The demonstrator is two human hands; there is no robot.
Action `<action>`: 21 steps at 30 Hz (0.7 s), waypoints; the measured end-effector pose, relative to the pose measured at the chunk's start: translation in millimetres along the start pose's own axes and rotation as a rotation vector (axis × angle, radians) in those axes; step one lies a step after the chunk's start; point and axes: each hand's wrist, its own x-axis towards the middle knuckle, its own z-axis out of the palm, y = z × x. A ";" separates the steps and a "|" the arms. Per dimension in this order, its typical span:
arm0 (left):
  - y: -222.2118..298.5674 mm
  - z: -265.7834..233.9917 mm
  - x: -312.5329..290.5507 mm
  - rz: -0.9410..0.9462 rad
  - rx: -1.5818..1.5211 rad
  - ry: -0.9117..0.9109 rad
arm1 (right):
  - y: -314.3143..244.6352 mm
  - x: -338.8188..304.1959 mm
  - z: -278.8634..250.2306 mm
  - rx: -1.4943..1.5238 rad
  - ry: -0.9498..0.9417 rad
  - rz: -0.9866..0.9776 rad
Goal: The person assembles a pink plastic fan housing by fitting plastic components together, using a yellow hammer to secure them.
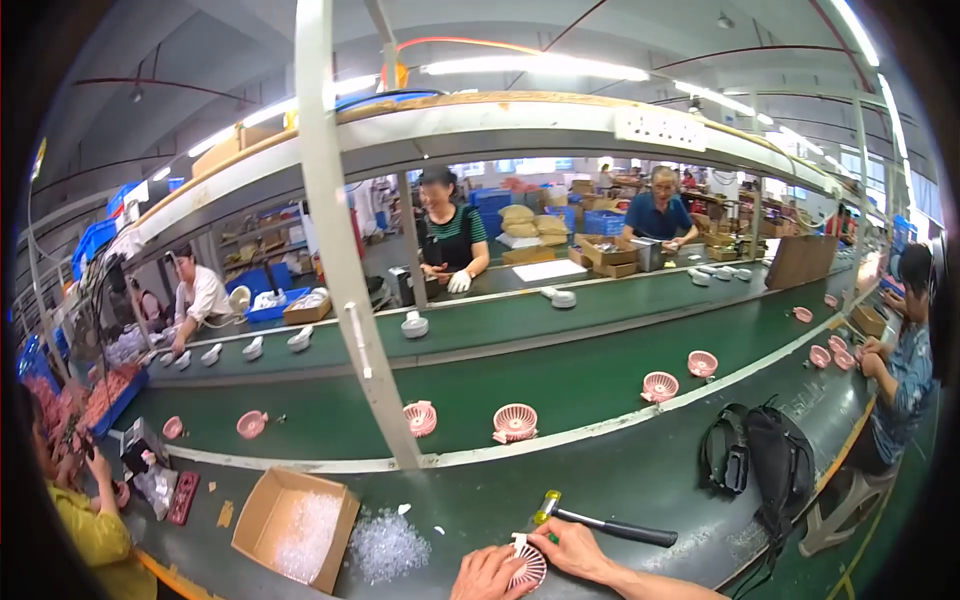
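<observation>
On the dark green bench close to me lies a round, ribbed pink fan housing (530, 570). Fingers of my left hand (486, 573) curl over its left side and hold it. My right hand (574, 549) is closed at its upper right edge, with a small green bit showing at the fingertips; what it pinches is mostly hidden. A small white piece (520, 544) sticks up at the housing's top, between the hands. Just beyond my right hand rests a hammer (625, 529) with a yellow-ended head and black handle.
Left of my hands are a pile of small clear pieces (389, 545) and a cardboard box (250, 532) of them. A black bag (780, 465) lies right. Beyond, a green conveyor belt (590, 430) carries pink housings; a white post (345, 240) rises ahead. Co-workers sit at both sides.
</observation>
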 end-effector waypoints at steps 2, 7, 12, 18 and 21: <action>-0.4 0.0 1.1 -0.014 -0.019 -0.002 | 5.3 2.1 2.8 -0.018 -0.003 -0.045; -0.3 -10.7 4.8 -0.041 -0.027 -0.049 | -8.2 4.0 0.8 -0.035 0.010 -0.104; -7.7 -8.4 13.8 0.014 0.026 -0.048 | -6.9 10.4 -2.2 -0.051 0.014 -0.110; -0.4 -16.7 2.2 -0.006 0.039 -0.056 | -10.9 2.4 4.4 -0.046 -0.001 -0.103; 3.3 -10.7 -5.2 -0.026 -0.030 -0.065 | -6.9 -5.0 7.2 -0.051 0.003 -0.085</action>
